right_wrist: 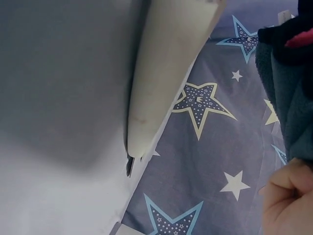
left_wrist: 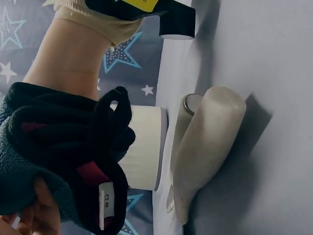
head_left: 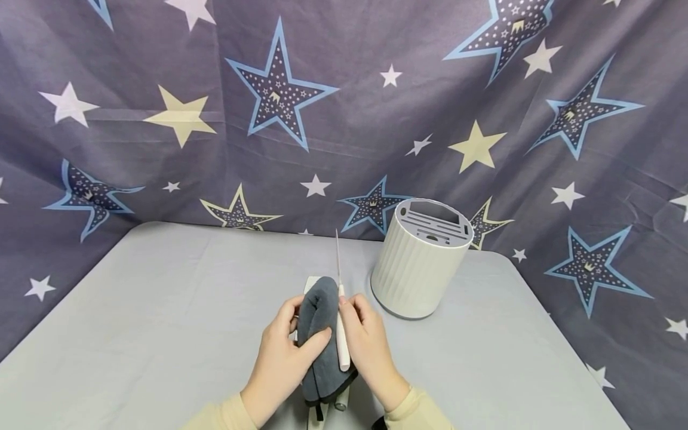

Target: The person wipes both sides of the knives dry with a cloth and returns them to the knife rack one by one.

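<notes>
My left hand [head_left: 285, 352] grips a folded dark grey-green fleece cloth [head_left: 317, 316], its thumb across the front. In the left wrist view the cloth [left_wrist: 29, 142] shows black trim, a black loop and a white label [left_wrist: 106, 205]. My right hand [head_left: 371, 346] holds a slim knife [head_left: 342, 340] by its white handle, the thin blade pointing up and away. That handle lies against the cloth's right side. Beneath the hands, a thick off-white handle [left_wrist: 210, 137] and another handle with a metal end cap [left_wrist: 193, 103] lie on the table; what they belong to is mostly hidden.
A white ribbed knife block [head_left: 419, 269] with a grey slotted top stands to the right, beyond my right hand. The table [head_left: 161, 310] has a pale grey cover. Behind it hangs a purple-grey curtain [head_left: 365, 119] with stars.
</notes>
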A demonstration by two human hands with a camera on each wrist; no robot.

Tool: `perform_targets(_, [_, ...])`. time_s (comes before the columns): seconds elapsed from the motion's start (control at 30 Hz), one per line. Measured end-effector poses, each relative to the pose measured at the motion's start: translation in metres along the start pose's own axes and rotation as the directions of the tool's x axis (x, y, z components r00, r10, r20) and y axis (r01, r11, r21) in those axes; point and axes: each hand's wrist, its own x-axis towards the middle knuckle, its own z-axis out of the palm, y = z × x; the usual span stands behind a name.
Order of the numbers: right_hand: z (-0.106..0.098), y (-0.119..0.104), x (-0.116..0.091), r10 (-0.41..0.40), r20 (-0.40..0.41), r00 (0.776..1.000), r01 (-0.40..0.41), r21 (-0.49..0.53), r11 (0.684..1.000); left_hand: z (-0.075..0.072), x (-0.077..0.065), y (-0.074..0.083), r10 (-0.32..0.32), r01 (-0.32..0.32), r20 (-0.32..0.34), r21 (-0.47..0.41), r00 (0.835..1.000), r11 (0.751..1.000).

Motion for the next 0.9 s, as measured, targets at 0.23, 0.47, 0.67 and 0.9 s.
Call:
perform_targets(0.23, [-0.003,-0.001,0.004,0.042,-0.031,0.999,-0.041,0.008,0.999,0.003,-0.005,0.002,0.016,-0.016,0.027,-0.010,1.000,1.000])
perform_targets(0.47, [-0.008,-0.002,0.009,0.057,-0.069,0.996,-0.052,0.066,0.996,0.006,-0.013,0.007,0.016,-0.012,0.086,-0.048,0.996,0.999])
perform_targets(0.67, [-0.012,-0.001,0.012,0.079,-0.070,0.994,-0.073,0.090,0.993,0.006,-0.019,0.009,0.018,-0.008,0.146,-0.070,0.989,0.997])
perform_targets(0.9, [-0.016,0.003,0.016,0.086,-0.064,0.994,-0.080,0.101,0.992,0.006,-0.021,0.006,0.050,-0.037,0.241,-0.059,0.969,0.998])
